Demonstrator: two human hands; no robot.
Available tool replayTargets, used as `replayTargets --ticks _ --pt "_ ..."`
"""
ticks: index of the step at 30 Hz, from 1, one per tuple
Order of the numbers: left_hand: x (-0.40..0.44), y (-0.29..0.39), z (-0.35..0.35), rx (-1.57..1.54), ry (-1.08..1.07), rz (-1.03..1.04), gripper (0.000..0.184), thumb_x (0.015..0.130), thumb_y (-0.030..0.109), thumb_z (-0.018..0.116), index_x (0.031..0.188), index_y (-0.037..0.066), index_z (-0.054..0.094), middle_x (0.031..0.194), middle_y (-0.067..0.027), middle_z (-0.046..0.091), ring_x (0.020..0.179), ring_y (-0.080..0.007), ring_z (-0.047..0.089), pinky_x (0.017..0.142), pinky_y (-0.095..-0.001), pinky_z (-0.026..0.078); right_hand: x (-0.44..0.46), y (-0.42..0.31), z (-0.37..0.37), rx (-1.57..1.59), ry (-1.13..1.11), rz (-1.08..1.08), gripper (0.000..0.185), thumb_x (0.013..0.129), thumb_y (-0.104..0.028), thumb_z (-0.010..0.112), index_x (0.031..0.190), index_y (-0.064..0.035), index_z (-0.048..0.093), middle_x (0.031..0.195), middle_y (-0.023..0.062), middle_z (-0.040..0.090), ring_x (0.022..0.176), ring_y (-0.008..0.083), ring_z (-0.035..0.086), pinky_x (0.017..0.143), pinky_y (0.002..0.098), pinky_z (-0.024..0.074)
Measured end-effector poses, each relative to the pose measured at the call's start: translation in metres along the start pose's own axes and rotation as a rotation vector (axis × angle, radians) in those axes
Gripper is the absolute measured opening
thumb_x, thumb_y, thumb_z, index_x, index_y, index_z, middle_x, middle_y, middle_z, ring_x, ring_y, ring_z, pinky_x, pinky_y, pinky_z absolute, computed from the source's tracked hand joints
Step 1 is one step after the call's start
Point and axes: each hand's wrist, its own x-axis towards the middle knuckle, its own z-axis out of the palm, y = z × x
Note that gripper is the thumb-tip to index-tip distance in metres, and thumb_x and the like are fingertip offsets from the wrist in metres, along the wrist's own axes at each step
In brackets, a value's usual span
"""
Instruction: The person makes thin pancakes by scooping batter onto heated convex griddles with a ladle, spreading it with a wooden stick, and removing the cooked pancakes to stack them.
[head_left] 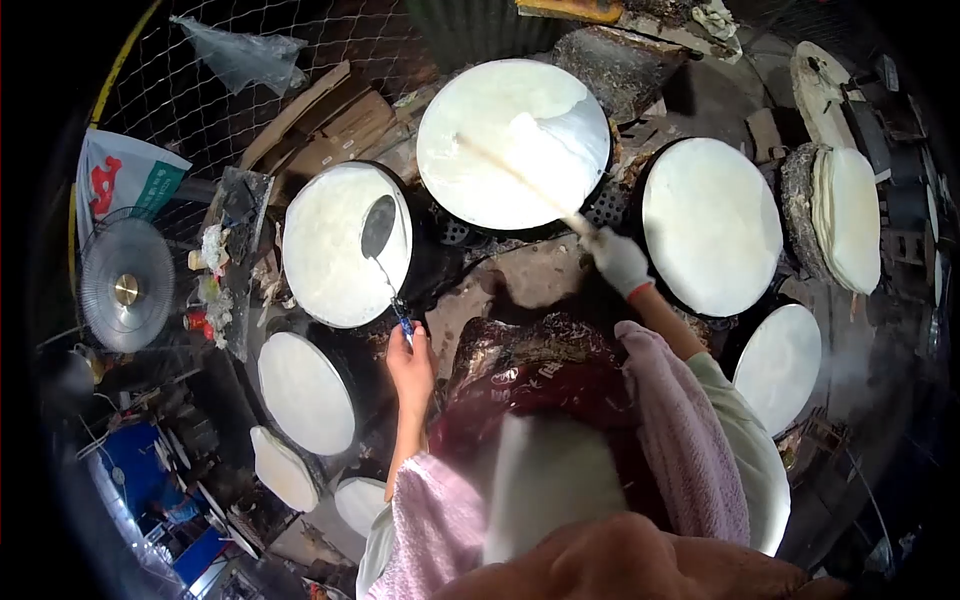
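Note:
My left hand (pixel 411 362) is closed round the blue handle of a metal tool with a dark oval head (pixel 378 228). That head lies over the pale round sheet on the left griddle (pixel 325 245); I cannot tell if it is a ladle or a spatula. In a white glove with a red cuff, my right hand (pixel 617 262) grips a wooden spreader (pixel 520 180). Its shaft, somewhat blurred, reaches across the top griddle (pixel 470 95), where a pale, wet-looking layer shines. To the right of the glove is another griddle covered with a pale sheet (pixel 712 228).
More pale rounds lie at the lower left (pixel 306 392) and lower right (pixel 778 370). A stack of thin sheets (pixel 850 220) stands far right. At the left are a fan (pixel 127 285), a wire fence (pixel 190 100) and cardboard (pixel 340 125). A dark red apron (pixel 540 390) covers my front.

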Motion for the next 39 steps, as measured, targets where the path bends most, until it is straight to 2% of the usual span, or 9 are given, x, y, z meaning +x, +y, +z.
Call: replayTargets --ticks 4,9,14,18,22,24,30,36,39 --pt "-0.007 0.007 0.013 0.042 0.018 -0.022 0.01 0.098 0.015 0.052 0.093 0.006 0.052 0.055 0.0065 0.041 0.04 -0.0034 0.034 0.037 -0.0211 0.025 0.073 0.04 -0.008 -0.032 0.414 -0.219 0.027 0.096 -0.032 0.048 0.101 -0.0081 0.06 0.073 0.0135 0.06 0.058 0.0321 0.06 0.049 0.0406 0.0487" --pt "-0.003 0.009 0.026 0.045 -0.017 -0.092 0.011 0.096 0.016 0.054 0.099 0.005 0.054 0.061 0.0049 0.046 0.044 -0.0029 0.038 0.038 -0.021 0.028 0.037 0.008 -0.017 0.489 0.06 -0.054 0.038 0.098 -0.034 0.043 0.112 -0.0039 0.062 0.088 0.0206 0.067 0.082 0.0357 0.064 0.071 0.0421 0.0499" --pt "0.003 0.004 0.029 0.077 -0.04 -0.1 0.011 0.096 0.014 0.053 0.1 0.004 0.053 0.061 0.0045 0.045 0.044 -0.0039 0.04 0.038 -0.0216 0.03 0.031 0.014 -0.02 0.173 0.041 0.313 0.046 0.097 -0.039 0.04 0.132 -0.0104 0.048 0.091 0.0195 0.068 0.081 0.0396 0.065 0.07 0.0493 0.0484" --pt "-0.003 0.003 0.028 0.131 0.0 -0.049 0.012 0.096 0.014 0.054 0.1 0.002 0.056 0.063 0.0042 0.048 0.048 -0.0031 0.04 0.042 -0.021 0.031 0.133 0.039 -0.026 -0.209 0.429 -0.147 0.041 0.097 -0.038 0.037 0.103 -0.0065 0.064 0.089 0.0175 0.068 0.081 0.0325 0.066 0.069 0.0434 0.0516" --pt "-0.008 -0.02 0.016 0.272 0.071 -0.041 0.018 0.093 0.014 0.057 0.099 -0.003 0.06 0.086 -0.0048 0.059 0.079 -0.0125 0.052 0.074 -0.0272 0.044 0.222 0.023 -0.061 -0.195 0.34 0.115 0.053 0.093 -0.041 0.043 0.128 -0.0009 0.042 0.095 0.0199 0.064 0.08 0.0336 0.066 0.068 0.0426 0.0531" --pt "-0.004 -0.034 0.014 0.325 0.072 0.098 0.013 0.095 0.015 0.056 0.097 0.002 0.058 0.07 0.0026 0.049 0.058 -0.0064 0.042 0.052 -0.0225 0.034 0.235 -0.002 -0.063 -0.265 0.35 0.114 0.047 0.094 -0.033 0.049 0.127 0.0013 0.046 0.097 0.0151 0.064 0.083 0.0264 0.067 0.071 0.0379 0.0527" --pt "0.012 -0.026 0.028 0.294 -0.02 0.134 0.011 0.096 0.016 0.054 0.097 0.004 0.055 0.059 0.0058 0.044 0.042 -0.0037 0.036 0.038 -0.021 0.027 0.082 -0.018 -0.019 0.695 0.518 -0.35 0.051 0.088 -0.018 0.062 0.134 -0.0012 0.046 0.115 0.0117 0.064 0.091 0.0243 0.064 0.08 0.0321 0.0495" --pt "0.023 0.022 0.075 0.14 -0.157 -0.007 0.015 0.098 0.019 0.051 0.093 0.004 0.053 0.055 0.0032 0.043 0.038 -0.0058 0.037 0.035 -0.0223 0.028 -0.031 0.003 0.001 1.367 -0.02 0.496 0.032 0.092 -0.014 0.061 0.123 -0.0046 0.056 0.077 -0.0049 0.054 0.069 0.0012 0.051 0.059 0.0154 0.0396" --pt "0.058 0.03 0.098 0.139 -0.251 0.051 0.017 0.098 0.02 0.051 0.091 0.004 0.052 0.054 0.0029 0.042 0.04 -0.0068 0.037 0.036 -0.0228 0.029 -0.006 0.017 0.017 1.484 0.187 0.171 0.028 0.091 -0.011 0.062 0.119 -0.0061 0.059 0.076 -0.0075 0.055 0.059 0.0027 0.048 0.048 0.0195 0.0379"
